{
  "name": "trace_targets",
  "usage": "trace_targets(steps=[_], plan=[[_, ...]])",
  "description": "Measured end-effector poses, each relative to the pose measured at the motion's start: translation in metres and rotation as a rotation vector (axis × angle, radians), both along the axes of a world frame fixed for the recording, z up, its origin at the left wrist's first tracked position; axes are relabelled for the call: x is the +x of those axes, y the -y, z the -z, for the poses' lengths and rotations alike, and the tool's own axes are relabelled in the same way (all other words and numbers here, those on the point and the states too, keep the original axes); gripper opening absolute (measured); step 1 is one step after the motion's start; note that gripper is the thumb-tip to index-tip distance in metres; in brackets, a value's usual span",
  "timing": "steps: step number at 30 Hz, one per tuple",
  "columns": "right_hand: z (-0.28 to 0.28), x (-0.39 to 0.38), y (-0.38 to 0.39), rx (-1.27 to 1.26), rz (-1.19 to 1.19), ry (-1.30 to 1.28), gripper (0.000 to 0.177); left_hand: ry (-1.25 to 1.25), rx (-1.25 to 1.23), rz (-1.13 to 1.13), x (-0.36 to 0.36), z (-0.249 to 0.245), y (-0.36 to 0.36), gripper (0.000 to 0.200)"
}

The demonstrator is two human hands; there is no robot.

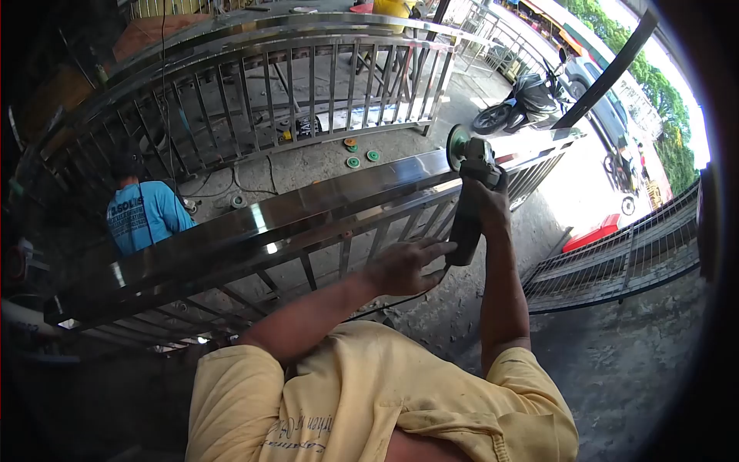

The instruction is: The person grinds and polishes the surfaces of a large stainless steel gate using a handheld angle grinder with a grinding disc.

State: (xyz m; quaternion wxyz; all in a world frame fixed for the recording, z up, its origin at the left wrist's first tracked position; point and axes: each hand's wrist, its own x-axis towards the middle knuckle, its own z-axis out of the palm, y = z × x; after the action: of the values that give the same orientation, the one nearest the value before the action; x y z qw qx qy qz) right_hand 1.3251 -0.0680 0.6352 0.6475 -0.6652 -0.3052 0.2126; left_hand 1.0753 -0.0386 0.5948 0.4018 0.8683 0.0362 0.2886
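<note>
Polished metal forms the railing [331, 202] that crosses the work area; the grinder [465, 231] is held above its far right portion, disc [456, 146] end foremost. Right hand [491, 205]: closed around the grinder's body, just behind the head. Left hand [405, 268]: partly open, fingers stretched toward the rear end of the tool, not wrapped round it; whether the fingertips bear on the casing or the cord cannot be determined.

For good control, maintain a firm right grip behind the head, steady the rear with the left hand, keep fingers and cord clear of the disc, and apply light, even pressure along the metal. Keep the disc's line of throw away from the person in blue [146, 214].

Not verifiable: contact between disc and railing, disc rotation, and switch position. The right fingers are partly concealed by the tool. Dark lens edges cut off the railing's surroundings at left.
</note>
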Motion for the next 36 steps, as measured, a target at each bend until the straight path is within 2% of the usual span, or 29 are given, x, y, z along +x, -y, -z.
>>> trace_targets(steps=[1, 2, 3, 5, 6, 7, 8, 9, 11, 14, 16, 19, 21, 22, 25, 29, 32, 36], plan=[[0.000, 0.009, -0.006, 0.010, 0.021, 0.100, 0.073, -0.010, 0.034, -0.009, -0.017, -0.002, -0.008, 0.061], [-0.006, 0.017, -0.010, -0.143, 0.098, 0.273, 0.082, 0.017, 0.063, -0.087, -0.039, -0.010, -0.019, 0.053], [-0.012, 0.019, -0.017, -0.185, 0.073, 0.350, 0.083, 0.043, 0.090, -0.163, -0.063, -0.016, -0.031, 0.046], [-0.028, 0.023, -0.025, -0.276, 0.025, 0.503, 0.084, 0.121, 0.068, -0.395, -0.117, -0.017, -0.061, 0.031], [-0.039, 0.017, -0.029, -0.395, 0.009, 0.587, 0.084, 0.070, -0.013, -0.546, -0.149, -0.015, -0.073, 0.028], [-0.041, 0.019, -0.033, -0.447, -0.056, 0.643, 0.084, -0.042, 0.010, -0.714, -0.188, -0.018, -0.087, 0.029], [-0.042, 0.024, -0.039, -0.496, -0.124, 0.700, 0.084, 0.005, 0.047, -0.800, -0.220, -0.006, -0.105, 0.029], [-0.042, 0.030, -0.047, -0.543, -0.196, 0.757, 0.084, -0.058, 0.108, -0.917, -0.254, -0.005, -0.117, 0.030], [-0.032, 0.050, -0.069, -0.682, -0.254, 0.863, 0.090, -0.274, 0.106, -1.119, -0.311, -0.013, -0.126, 0.033], [-0.039, 0.059, -0.098, -0.813, -0.298, 1.013, 0.091, -0.483, 0.141, -1.270, -0.386, -0.001, -0.136, 0.039], [-0.046, 0.061, -0.111, -0.875, -0.304, 1.038, 0.087, -0.579, 0.131, -1.326, -0.413, 0.008, -0.136, 0.043], [-0.049, 0.041, -0.125, -0.960, -0.268, 1.133, 0.079, -0.530, 0.078, -1.330, -0.417, 0.007, -0.130, 0.047], [-0.056, 0.011, -0.134, -0.974, -0.246, 1.140, 0.080, -0.534, 0.172, -1.306, -0.422, 0.020, -0.134, 0.047], [-0.066, -0.013, -0.133, -1.009, -0.296, 1.169, 0.086, -0.566, 0.207, -1.290, -0.422, 0.016, -0.134, 0.047], [-0.083, -0.060, -0.134, -0.976, -0.550, 1.341, 0.066, -0.588, 0.215, -1.238, -0.428, 0.005, -0.137, 0.045], [-0.088, -0.102, -0.126, -0.914, -0.619, 1.334, 0.071, -0.545, 0.243, -1.182, -0.445, 0.000, -0.141, 0.044], [-0.076, -0.105, -0.146, -1.094, -0.483, 1.318, 0.081, -0.452, 0.276, -1.186, -0.474, 0.019, -0.146, 0.042], [-0.059, -0.081, -0.159, -1.144, -0.268, 1.151, 0.087, -0.456, 0.343, -1.176, -0.470, 0.010, -0.139, 0.043]])
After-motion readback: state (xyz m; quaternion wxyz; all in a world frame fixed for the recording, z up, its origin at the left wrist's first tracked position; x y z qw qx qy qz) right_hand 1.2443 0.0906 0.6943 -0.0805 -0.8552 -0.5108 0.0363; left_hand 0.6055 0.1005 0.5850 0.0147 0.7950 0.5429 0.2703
